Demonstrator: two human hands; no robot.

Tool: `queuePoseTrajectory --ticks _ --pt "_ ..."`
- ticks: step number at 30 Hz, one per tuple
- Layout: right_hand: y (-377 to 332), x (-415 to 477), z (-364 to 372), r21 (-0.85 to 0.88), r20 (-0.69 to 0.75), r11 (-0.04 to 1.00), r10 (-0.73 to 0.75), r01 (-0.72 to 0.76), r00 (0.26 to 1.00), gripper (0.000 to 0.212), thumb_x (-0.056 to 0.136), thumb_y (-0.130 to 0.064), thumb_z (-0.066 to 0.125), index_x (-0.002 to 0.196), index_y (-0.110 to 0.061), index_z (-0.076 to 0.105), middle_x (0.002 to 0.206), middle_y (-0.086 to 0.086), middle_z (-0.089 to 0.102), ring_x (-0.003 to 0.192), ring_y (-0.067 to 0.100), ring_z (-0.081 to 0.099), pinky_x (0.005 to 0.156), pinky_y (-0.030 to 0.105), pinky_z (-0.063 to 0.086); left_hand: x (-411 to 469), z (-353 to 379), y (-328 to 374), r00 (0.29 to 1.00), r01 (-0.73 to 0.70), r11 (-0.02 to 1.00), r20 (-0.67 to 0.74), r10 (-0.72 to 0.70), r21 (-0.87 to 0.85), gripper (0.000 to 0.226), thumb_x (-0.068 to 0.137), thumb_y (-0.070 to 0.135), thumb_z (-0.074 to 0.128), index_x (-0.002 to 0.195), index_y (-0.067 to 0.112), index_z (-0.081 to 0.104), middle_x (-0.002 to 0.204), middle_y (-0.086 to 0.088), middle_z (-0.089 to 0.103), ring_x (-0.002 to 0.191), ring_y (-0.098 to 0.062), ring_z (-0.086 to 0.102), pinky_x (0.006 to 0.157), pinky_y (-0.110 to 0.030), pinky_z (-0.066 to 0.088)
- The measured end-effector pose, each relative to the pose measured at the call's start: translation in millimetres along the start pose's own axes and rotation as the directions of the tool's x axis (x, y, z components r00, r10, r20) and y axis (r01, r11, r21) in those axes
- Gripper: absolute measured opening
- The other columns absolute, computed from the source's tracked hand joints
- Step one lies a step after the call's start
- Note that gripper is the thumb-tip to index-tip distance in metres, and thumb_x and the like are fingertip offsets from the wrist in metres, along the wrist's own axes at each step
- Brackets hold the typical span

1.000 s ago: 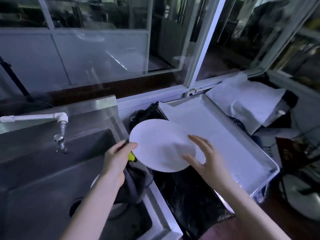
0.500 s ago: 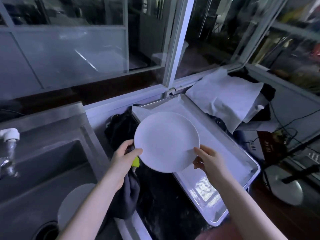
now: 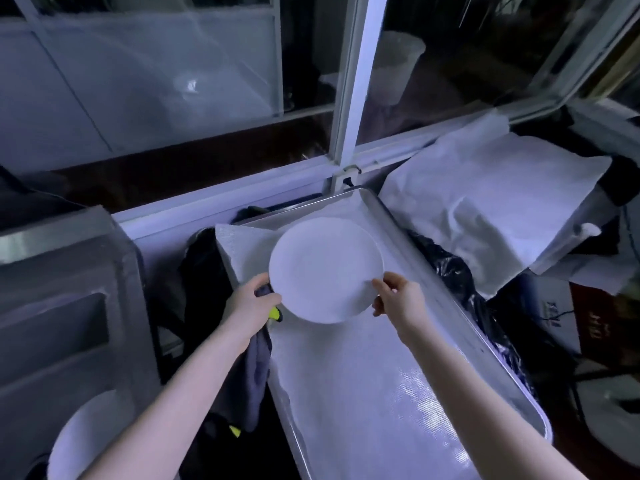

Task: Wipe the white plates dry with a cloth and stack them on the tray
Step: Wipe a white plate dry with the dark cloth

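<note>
A round white plate hangs over the far half of the metal tray, which is lined with a white sheet. My left hand grips the plate's left rim together with a dark grey cloth with yellow-green trim; the cloth dangles below the wrist. My right hand pinches the plate's lower right rim. Whether the plate touches the tray I cannot tell. A second white plate lies in the sink at the bottom left.
The steel sink fills the left side. A window frame runs behind the counter. A crumpled white cloth covers things right of the tray, with black plastic along the tray's right edge.
Both hands carried the plate from beside the sink rightward over the tray. The view swung right, so the tap has left the frame. My right hand now pinches the rim.
</note>
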State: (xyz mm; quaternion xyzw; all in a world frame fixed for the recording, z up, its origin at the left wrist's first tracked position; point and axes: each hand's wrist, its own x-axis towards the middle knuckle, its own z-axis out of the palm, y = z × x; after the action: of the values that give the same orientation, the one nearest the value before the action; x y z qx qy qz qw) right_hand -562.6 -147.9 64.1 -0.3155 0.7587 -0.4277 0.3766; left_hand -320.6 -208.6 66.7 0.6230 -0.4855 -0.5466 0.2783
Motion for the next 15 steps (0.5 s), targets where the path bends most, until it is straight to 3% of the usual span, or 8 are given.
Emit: queuePoseTrajectory --ticks 4,10,15 --pt "8 40 5 -0.075 0.002 0.997 -0.006 0.007 1.0 0.02 0.093 -0.003 0.053 0.082 0.01 0.063 0.048 0.002 0.053 0.041 0.018 0.052 0.058 0.039 0.05 30 17 2 0.987 0.102 0.995 0.127 -0.103 0.015 0.048 0.082 -0.004 0.056 0.116 0.029 0.067 0.097 -0.002 0.065 0.044 -0.006 0.052 0.045 -0.022 0.046" --pt "28 72 13 -0.153 0.023 0.988 0.028 -0.025 0.999 0.023 0.093 -0.006 0.055 0.08 0.013 0.061 0.047 0.005 0.057 0.041 0.019 0.056 0.059 0.032 0.048 55 31 -9 0.98 0.149 0.986 0.119 -0.156 0.073 0.046 0.082 -0.003 0.057 0.111 0.031 0.065 0.098 0.006 0.063 0.044 -0.003 0.055 0.045 -0.022 0.047" --pt "42 76 19 -0.208 0.016 0.977 0.058 -0.053 0.998 0.027 0.092 -0.009 0.056 0.071 0.009 0.056 0.047 0.008 0.059 0.035 0.009 0.05 0.04 0.015 0.037 61 37 -16 0.977 0.169 0.981 0.115 -0.18 0.094 0.048 0.083 -0.005 0.057 0.116 0.028 0.063 0.116 -0.001 0.061 0.049 -0.011 0.053 0.045 -0.023 0.045"
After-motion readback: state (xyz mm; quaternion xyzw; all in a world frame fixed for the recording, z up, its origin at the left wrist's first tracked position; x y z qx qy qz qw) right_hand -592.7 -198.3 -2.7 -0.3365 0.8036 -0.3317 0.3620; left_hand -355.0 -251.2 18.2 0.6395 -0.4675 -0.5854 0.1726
